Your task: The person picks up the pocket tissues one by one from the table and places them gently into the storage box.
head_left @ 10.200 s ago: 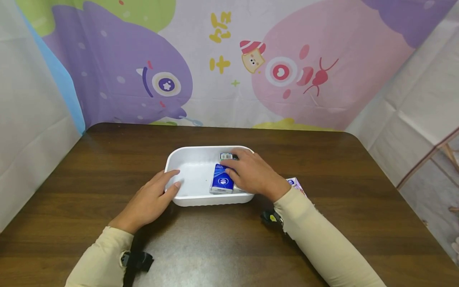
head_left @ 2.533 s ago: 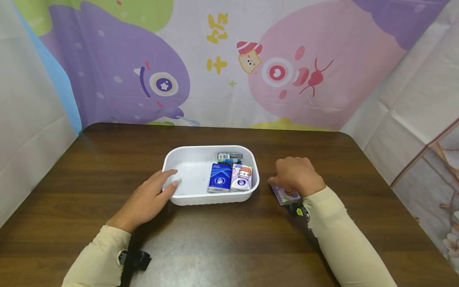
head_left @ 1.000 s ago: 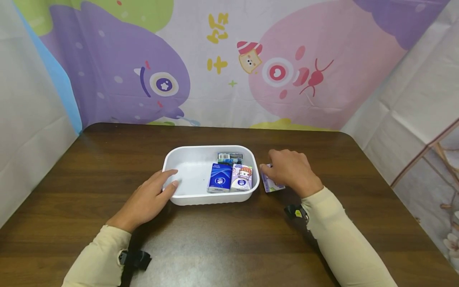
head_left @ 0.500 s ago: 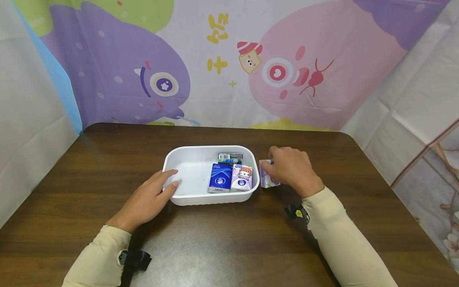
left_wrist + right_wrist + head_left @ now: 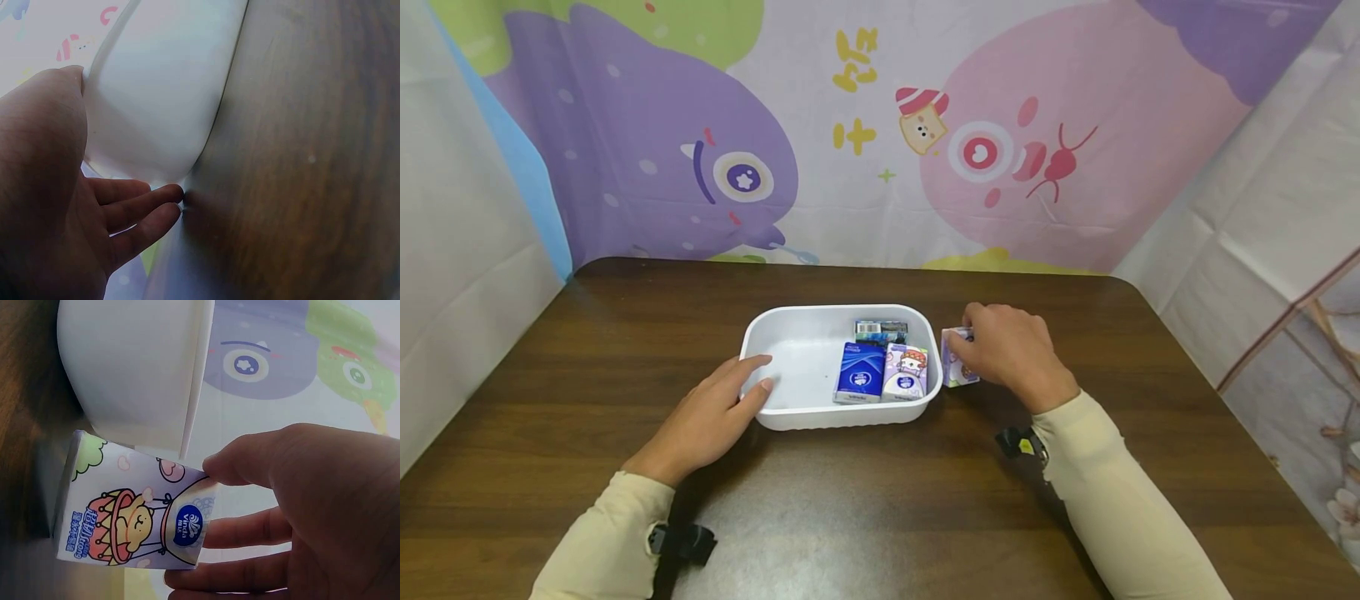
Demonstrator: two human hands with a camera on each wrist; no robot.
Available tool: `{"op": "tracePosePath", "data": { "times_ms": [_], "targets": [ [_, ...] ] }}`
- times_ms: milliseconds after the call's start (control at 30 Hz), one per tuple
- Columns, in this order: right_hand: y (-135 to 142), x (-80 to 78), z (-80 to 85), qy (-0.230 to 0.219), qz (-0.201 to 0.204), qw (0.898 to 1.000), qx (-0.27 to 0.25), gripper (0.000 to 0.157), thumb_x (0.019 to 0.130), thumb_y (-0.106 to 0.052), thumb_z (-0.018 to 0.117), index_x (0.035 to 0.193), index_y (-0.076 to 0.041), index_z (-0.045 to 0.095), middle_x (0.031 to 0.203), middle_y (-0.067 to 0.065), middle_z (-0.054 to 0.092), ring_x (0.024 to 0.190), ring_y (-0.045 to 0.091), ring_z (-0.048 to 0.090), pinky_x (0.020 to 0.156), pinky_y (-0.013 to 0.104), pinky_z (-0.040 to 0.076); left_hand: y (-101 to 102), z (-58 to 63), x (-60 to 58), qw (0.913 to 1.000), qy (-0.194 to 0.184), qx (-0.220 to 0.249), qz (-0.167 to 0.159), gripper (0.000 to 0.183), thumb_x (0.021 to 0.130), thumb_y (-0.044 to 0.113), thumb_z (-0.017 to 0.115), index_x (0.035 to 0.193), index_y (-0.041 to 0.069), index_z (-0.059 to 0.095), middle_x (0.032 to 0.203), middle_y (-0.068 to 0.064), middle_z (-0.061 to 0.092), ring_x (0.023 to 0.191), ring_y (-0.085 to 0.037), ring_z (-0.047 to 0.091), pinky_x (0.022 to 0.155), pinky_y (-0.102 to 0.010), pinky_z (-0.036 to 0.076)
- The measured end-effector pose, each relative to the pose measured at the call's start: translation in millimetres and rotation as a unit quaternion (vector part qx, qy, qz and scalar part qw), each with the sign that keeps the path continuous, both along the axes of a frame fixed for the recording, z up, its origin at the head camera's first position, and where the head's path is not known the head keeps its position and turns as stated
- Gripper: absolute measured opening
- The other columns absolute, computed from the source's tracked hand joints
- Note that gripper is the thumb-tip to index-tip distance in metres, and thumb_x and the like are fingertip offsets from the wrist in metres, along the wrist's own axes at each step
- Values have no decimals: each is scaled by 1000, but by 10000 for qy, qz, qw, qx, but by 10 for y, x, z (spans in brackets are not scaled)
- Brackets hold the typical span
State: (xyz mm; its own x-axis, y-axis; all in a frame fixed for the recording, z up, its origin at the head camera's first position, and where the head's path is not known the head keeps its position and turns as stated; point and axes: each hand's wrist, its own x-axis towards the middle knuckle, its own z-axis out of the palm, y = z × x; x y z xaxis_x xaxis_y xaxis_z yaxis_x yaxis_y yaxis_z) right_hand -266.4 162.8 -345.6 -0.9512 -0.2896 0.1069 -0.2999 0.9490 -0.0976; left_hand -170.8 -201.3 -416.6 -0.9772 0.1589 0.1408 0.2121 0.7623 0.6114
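My left hand (image 5: 706,417) holds the left end of a white plastic tray (image 5: 805,421), thumb and index finger over its rim. In the left wrist view the other fingers (image 5: 147,206) lie against its outside wall. Just right of the tray, my right hand (image 5: 1011,350) grips a light purple cartoon pack of tissues (image 5: 957,367), standing upright. The right wrist view shows the thumb on its top edge and fingers behind the pack's printed face (image 5: 137,512). Inside the tray lie a blue tissue pack (image 5: 859,372), a cartoon tissue pack (image 5: 906,373) and a dark green-blue pack (image 5: 882,331).
The dark wooden table (image 5: 850,517) extends around the tray. Behind it hangs a cartoon-printed cloth (image 5: 850,217), with pale cloth at both sides. A black camera strap (image 5: 685,543) sits at the left wrist, another (image 5: 1021,443) at the right.
One cartoon tissue pack has come to lie in the tray. My right hand has brought the other from farther right to the tray's side and tipped it upright. My left hand stays put.
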Motion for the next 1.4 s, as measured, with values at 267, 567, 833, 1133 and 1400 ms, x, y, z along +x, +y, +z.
{"op": "tracePosePath", "data": {
  "times_ms": [267,567,833,1133,1400],
  "targets": [
    [12,-9,18,60,-126,9999,-38,43,94,-48,61,107,-7,68,85,7,66,73,26,59,62,43,49,-2,-2,-2,10000,-5,-5,-5,57,106,50,42,148,12,48,150,-15,44,133,-38,46,105,-62,36],
    [35,-8,55,411,-310,9983,-281,40,94,-46,58,104,-9,68,89,9,67,78,30,61,67,52,48,-5,-7,-4,10000,20,-8,-12,57,106,50,42,148,12,49,150,-14,45,133,-37,46,105,-62,36],
    [35,6,87,620,-352,9963,-487,40,95,-46,58,106,-8,68,92,9,67,81,30,61,69,53,49,-2,-1,6,10000,5,11,-16,57,106,49,43,148,12,49,150,-15,45,133,-37,46,105,-62,36],
    [29,24,125,844,-418,9935,-646,39,93,-46,61,104,-9,68,90,7,67,80,27,61,69,53,50,-1,16,15,10000,51,11,-42,55,106,47,44,148,11,49,149,-15,46,132,-38,47,105,-62,36],
    [10,55,160,922,-364,9925,-721,39,93,-45,62,104,-8,69,89,7,67,78,26,60,67,51,51,0,19,19,10000,7,-2,-13,55,106,47,43,148,12,49,150,-16,45,132,-38,47,104,-63,37]
  ]
}}
